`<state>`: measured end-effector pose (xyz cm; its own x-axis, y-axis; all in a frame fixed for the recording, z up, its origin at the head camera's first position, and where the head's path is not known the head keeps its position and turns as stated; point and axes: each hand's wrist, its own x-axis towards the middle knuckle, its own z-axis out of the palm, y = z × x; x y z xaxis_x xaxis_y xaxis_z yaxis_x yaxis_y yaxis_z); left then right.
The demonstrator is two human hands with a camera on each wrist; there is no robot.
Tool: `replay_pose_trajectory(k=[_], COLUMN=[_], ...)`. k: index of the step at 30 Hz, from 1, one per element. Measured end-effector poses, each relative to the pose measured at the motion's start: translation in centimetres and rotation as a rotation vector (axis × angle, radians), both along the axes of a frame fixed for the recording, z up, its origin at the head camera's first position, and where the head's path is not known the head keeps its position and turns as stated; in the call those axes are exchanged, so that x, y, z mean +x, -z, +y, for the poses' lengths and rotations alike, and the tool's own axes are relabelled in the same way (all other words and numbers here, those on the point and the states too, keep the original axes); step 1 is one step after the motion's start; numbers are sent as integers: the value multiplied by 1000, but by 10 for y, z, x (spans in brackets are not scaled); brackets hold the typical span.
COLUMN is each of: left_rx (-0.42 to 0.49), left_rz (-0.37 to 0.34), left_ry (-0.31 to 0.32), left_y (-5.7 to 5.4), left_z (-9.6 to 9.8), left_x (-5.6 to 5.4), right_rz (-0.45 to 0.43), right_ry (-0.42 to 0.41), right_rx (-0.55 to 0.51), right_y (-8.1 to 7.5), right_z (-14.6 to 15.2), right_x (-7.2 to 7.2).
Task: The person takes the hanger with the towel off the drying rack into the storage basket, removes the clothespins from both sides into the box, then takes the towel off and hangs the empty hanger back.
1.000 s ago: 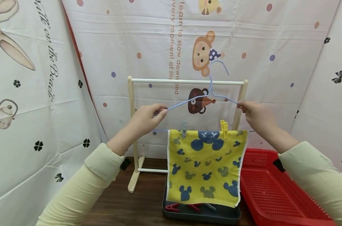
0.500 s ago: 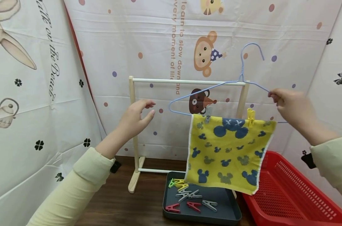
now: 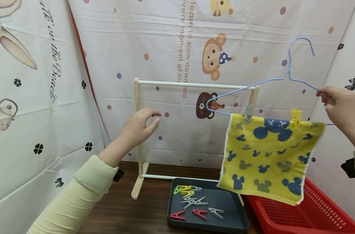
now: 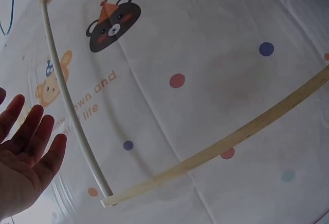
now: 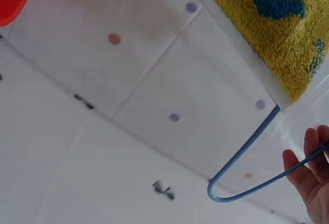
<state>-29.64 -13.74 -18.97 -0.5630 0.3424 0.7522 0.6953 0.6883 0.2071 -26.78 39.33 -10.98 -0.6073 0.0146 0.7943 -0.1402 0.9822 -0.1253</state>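
My right hand (image 3: 342, 107) pinches the right shoulder of a light blue wire hanger (image 3: 253, 87), held up at the right of the head view. Over the hanger's lower bar hangs a yellow towel (image 3: 271, 159) with blue mouse-head prints. A grey clothespin (image 3: 248, 113) and a yellow clothespin (image 3: 296, 118) clip its top edge. In the right wrist view the hanger's bent corner (image 5: 218, 196) shows beside the towel's white hem. My left hand (image 3: 140, 127) is raised with nothing in it, fingers relaxed, in front of the wooden rack's left post (image 3: 137, 97).
The rack's white top rail (image 3: 195, 84) spans the back. Below stands a dark grey tray (image 3: 233, 208) with several clothespins, red, grey, yellow and green. A red plastic basket (image 3: 277, 211) sits right of it, partly under the towel. Printed cloth (image 3: 171, 39) forms the walls.
My left hand has let go of the hanger and drawn slightly left. My right hand has carried the hanger and towel to the right and up, uncovering the tray.
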Motion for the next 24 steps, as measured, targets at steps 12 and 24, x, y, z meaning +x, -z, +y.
replay_pose_trajectory(k=[12,24], left_rx=[-26,-79], left_rz=[-22,-72], left_ry=[-3,7], left_y=[9,19], left_z=[3,12], left_x=[-2,-4], right_rz=[186,146], right_ry=[-165,-76], right_rx=[-185,-138], right_y=[19,61], right_z=[56,91], right_x=[-13,-17])
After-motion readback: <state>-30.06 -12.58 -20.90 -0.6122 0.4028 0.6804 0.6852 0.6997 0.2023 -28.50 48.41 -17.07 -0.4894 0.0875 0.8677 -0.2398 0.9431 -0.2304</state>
